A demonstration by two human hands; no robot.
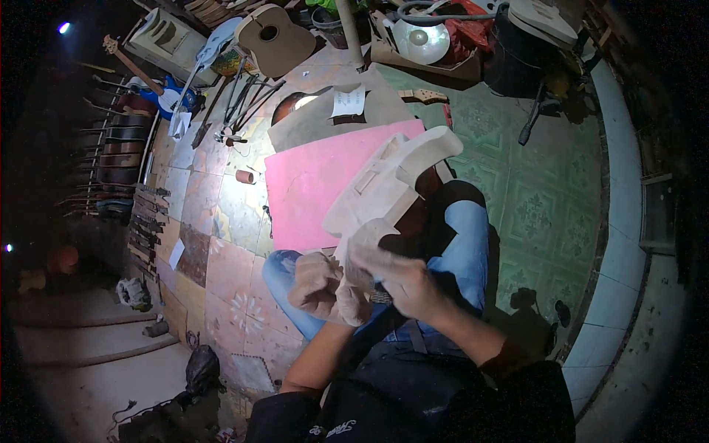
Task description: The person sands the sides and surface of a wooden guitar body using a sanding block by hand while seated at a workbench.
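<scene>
An unfinished pale electric guitar body [378, 190] rests tilted across my lap, with cut-out cavities and a curved horn at its far right end. My left hand [321, 286] is closed on its near end, the thumb and knuckles toward me. My right hand [399, 277] lies against the near edge of the body, next to my left hand. Its fingers are smeared by motion, and whether it holds anything there is hidden. Under the body lies a pink flat board [303, 192], reaching out in front of my knees.
A grey sheet with a white paper [348, 102] lies beyond the board. An acoustic guitar body [275, 37] and a blue guitar [173, 96] stand at the far left. Several guitars hang on a rack [122, 159]. A dark bucket [517, 59] stands far right. A reddish roll [245, 177] lies left.
</scene>
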